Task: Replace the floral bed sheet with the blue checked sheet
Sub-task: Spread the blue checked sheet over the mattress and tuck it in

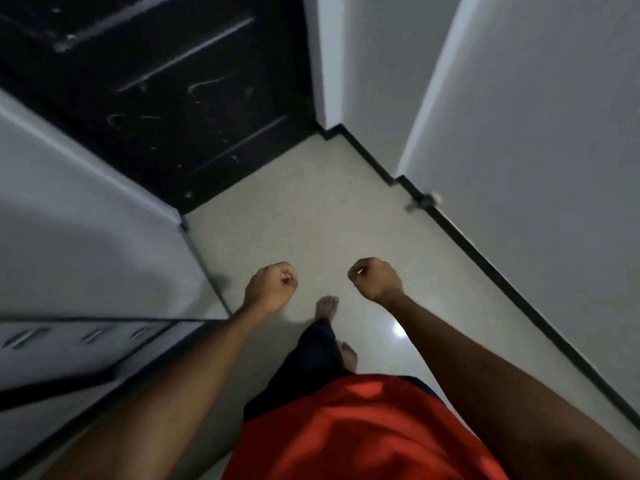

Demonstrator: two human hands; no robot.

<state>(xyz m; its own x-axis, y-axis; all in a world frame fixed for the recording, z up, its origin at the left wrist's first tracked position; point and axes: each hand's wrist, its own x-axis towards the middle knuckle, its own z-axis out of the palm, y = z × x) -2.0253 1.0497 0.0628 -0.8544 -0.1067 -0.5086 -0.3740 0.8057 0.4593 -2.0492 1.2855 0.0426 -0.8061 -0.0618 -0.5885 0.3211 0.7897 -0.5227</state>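
Narrow passage, pale floor (pixel 311 220), dark door (pixel 156 91) ahead: left hand (pixel 270 287) and right hand (pixel 375 280) fisted, each grip closed on nothing; floral sheet and blue checked sheet out of view, so probably walking, and next comes reaching the bed.

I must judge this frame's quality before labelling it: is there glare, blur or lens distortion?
Head view: dim indoor light; a white glare spot on the glossy pale floor; the black panelled door is dark, with little detail; the grey cabinet drawers at the left edge are smeared by blur; the wide-angle lens makes the white wall lines lean.
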